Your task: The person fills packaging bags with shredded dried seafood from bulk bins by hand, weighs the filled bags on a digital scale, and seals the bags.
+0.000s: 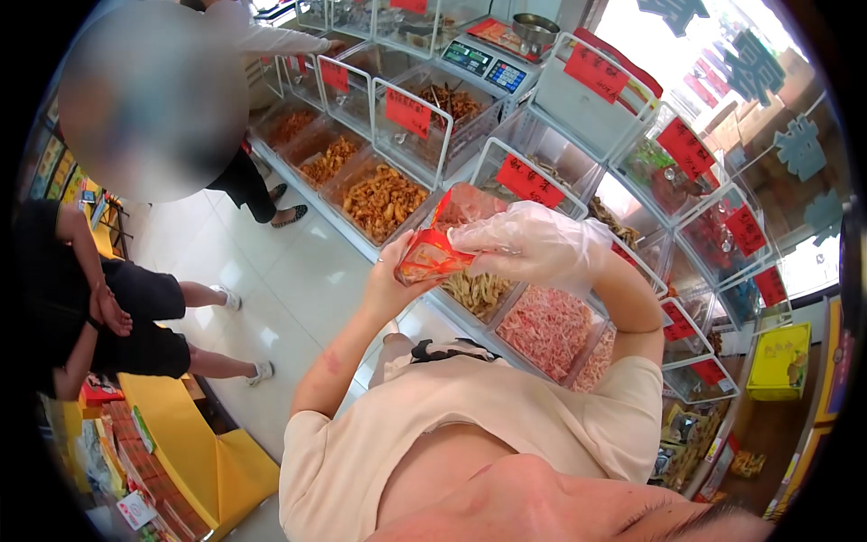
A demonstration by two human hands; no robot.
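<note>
In front of my chest I hold a red printed plastic bag (432, 257) with a see-through part that shows pinkish colour. My left hand (400, 269) grips its lower left side, fingers wrapped round it. A clear disposable glove covers my right hand (533, 244), whose fingers are closed on the bag's right edge. Below the hands are open bins of pale yellowish strips (476, 294) and pink shredded food (546, 330). A bin of golden-brown fried pieces (381, 200) lies to the left of the bag. What is inside the bag is hard to make out.
Clear lids with red price cards (530, 181) stand over the bins. A weighing scale (492, 65) with a metal bowl (535, 32) sits at the back. Two people stand left, one (135, 298) with hands behind the back. Yellow display shelving (172, 434) is lower left.
</note>
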